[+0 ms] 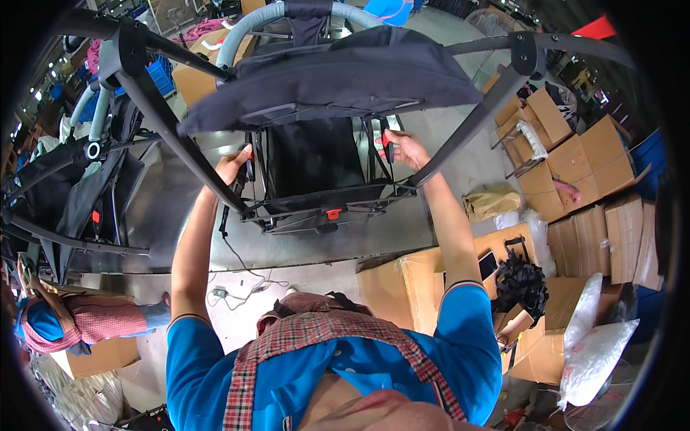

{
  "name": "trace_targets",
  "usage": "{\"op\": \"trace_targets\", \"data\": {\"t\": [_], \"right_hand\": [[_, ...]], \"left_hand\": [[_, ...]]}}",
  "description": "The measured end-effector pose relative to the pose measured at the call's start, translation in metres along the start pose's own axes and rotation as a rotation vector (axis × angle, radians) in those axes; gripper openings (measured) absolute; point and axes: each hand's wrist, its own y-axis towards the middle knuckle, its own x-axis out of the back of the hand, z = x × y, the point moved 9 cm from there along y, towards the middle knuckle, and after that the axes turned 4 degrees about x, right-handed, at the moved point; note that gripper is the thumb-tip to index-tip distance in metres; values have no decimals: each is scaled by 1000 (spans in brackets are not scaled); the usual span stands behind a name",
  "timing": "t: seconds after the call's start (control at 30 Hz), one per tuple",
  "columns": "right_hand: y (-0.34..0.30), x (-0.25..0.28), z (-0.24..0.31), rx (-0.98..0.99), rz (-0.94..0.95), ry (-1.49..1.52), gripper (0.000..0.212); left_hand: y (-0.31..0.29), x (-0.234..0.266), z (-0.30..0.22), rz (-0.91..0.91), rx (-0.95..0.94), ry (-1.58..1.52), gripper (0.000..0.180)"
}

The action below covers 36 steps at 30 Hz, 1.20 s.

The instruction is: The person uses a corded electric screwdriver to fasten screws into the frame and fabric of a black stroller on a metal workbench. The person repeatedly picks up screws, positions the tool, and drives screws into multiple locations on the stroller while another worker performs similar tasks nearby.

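A dark stroller frame (460, 126) with black fabric stands on the table in front of me. My left hand (233, 164) is closed around a slim black piece with a red part at the frame's left inner side. On the opposite side, the fingers of my right hand (408, 149) pinch a matching black-and-red piece (387, 141). Between both hands lies the black seat fabric (316, 154). A black canopy-like panel (352, 75) arches above them. Low on the frame's near crossbar sits a red catch (333, 214).
Another stroller frame (65, 179) is at the left on the metal table (172, 215). A co-worker (86, 320) is at lower left. Cardboard boxes (575, 165) and a box with black straps (521, 287) are at right. A cable (248, 276) lies on the floor.
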Motion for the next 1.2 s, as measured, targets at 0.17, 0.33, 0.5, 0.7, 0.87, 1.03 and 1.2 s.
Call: {"op": "trace_targets", "data": {"t": [0.17,0.33,0.5,0.7,0.87,1.03,1.2], "right_hand": [[10,-57,-28,-54,81,-11,40],[-45,17,-47,-98,-159,-243,34],[-183,142,-37,173,-283,-321,37],[-365,189,-117,101,-483,-825,20],[-392,143,-147,234,-544,-1292,14],[-379,138,-173,136,-751,-1384,18],[-376,142,-182,158,-803,-1345,19]], "left_hand": [[51,82,176,-26,-47,122,48],[12,17,112,45,51,-212,57],[-112,15,157,-3,240,-467,52],[-181,-25,339,197,620,-623,43],[-208,-164,263,453,685,-221,44],[-208,-222,174,617,494,-46,72],[-228,-225,178,543,454,-128,71]]}}
